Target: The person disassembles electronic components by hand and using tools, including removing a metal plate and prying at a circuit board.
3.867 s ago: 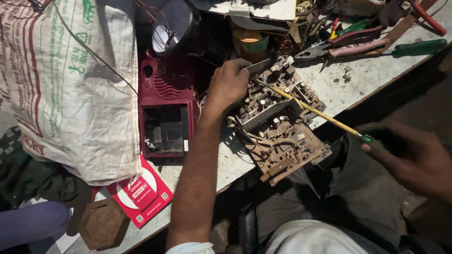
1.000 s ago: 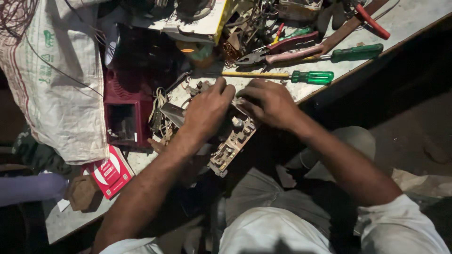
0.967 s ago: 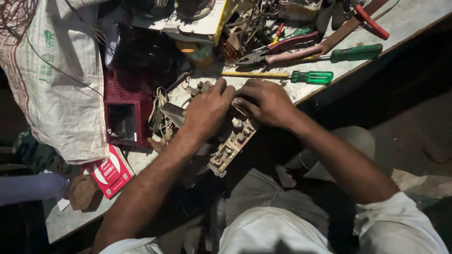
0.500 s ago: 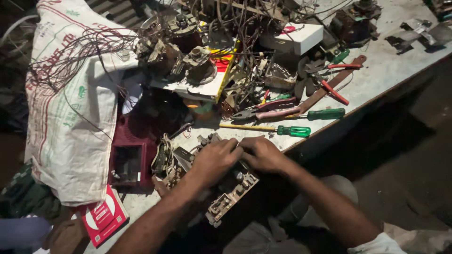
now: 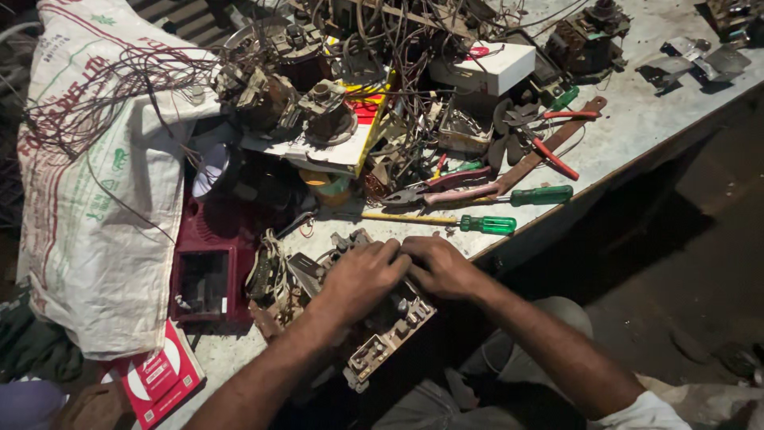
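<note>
Both hands press down together on the circuit board assembly: the left hand lies flat over its middle with fingers curled onto the parts, and the right hand covers the upper end, its fingertips meeting those of the left. Whether either hand pinches a single part cannot be told, since the fingers hide what is beneath them; the hold looks like a steadying clasp on the board itself.

That board sits at the near edge of the workbench, partly overhanging it toward the person's lap. It is a brownish, worn board crowded with small metal cans and knobs, with a bundle of pale wires trailing off on the far side of the left hand. By the look of it the board is already out of its housing, and the work on it seems midway: no tool is in hand, and the parts still sit on the board.

Just beyond the right hand lies a screwdriver with a green handle and a yellow shaft, untouched. A little farther out rest pliers with pink grips and a second green-handled screwdriver. Beside the left hand, past the wires, stands a dark red plastic casing, open and hollow. Farther off lie a white woven sack draped with tangled wire, a red and white box, and a heap of scrap electrical parts.
</note>
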